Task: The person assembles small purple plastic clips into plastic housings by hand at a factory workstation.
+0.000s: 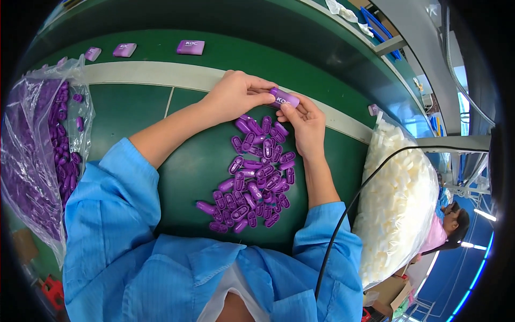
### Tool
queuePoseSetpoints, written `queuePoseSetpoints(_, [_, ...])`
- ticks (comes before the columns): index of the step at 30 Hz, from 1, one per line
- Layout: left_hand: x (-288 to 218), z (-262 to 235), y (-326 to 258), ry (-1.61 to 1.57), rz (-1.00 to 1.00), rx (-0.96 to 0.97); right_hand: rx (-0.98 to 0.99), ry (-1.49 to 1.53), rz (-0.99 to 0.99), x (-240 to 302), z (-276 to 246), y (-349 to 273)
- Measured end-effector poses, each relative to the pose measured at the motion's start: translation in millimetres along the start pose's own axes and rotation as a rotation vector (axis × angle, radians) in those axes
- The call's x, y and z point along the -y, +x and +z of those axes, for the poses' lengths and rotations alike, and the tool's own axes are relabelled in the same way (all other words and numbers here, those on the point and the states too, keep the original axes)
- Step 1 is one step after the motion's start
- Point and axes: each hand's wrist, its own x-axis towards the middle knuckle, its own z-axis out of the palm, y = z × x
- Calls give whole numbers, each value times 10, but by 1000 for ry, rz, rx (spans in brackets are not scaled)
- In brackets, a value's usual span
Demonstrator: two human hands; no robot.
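Observation:
Both hands meet over the far side of the green worktop, pinching a small purple plastic casing (285,99) with pale lettering. At its darker left end, my left hand (236,95) is closed, thumb and fingers gripping it. My right hand (306,122) grips the other end from below, thumb against the front face. Whether the dark end is a separate cap, I cannot tell. Just nearer than the hands lies a loose heap of purple oval caps (263,174), many with their hollow side up.
A clear bag (45,107) of purple caps stands at left, a bag of off-white cylindrical pieces (397,198) at right. Several finished-looking purple casings (190,47) lie on the green strip behind a pale rail (145,72). A black cable (351,206) crosses my right sleeve. Another person (448,225) is at far right.

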Motion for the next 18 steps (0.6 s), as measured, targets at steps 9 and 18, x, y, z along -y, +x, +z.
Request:
queuePoseSetpoints(9, [-107, -63, -27, 305, 187, 68, 21, -24, -13, 8, -70, -14])
queuePoseSetpoints(18, [-62, 49, -87, 497, 310, -52, -47, -147, -86, 8, 25, -42])
